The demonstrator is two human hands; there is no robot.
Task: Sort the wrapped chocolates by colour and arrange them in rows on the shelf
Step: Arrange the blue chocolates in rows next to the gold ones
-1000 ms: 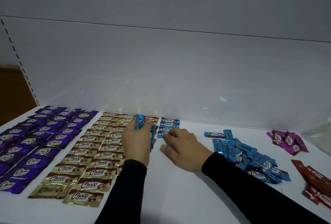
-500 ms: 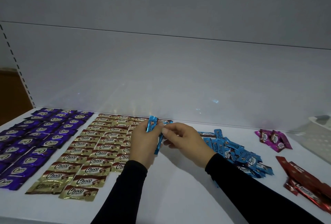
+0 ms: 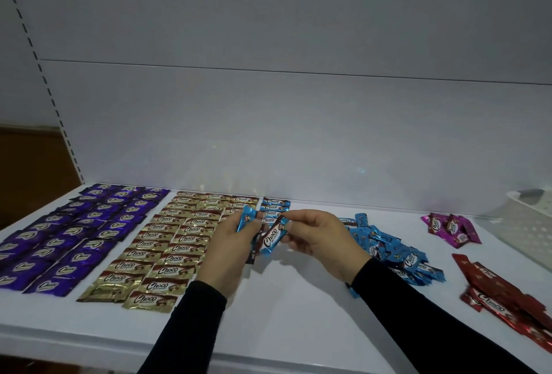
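Observation:
My left hand (image 3: 228,249) grips a small stack of blue chocolates (image 3: 246,218) above the white shelf (image 3: 283,314). My right hand (image 3: 318,236) pinches the top end of one blue chocolate (image 3: 271,237) drawn out of that stack. A short blue row (image 3: 274,209) lies at the back behind my hands. Purple rows (image 3: 74,233) fill the left, gold rows (image 3: 170,242) sit beside them. A loose blue pile (image 3: 391,251) lies to the right of my right hand.
A small pink pile (image 3: 448,228) lies at the back right and a red pile (image 3: 504,296) at the front right. A white perforated basket (image 3: 528,224) stands at the far right. The shelf's back panel (image 3: 298,134) rises close behind the rows.
My right hand left the blue row on the shelf, rose to my left hand's stack and now pinches one blue chocolate from it. The view shifted left.

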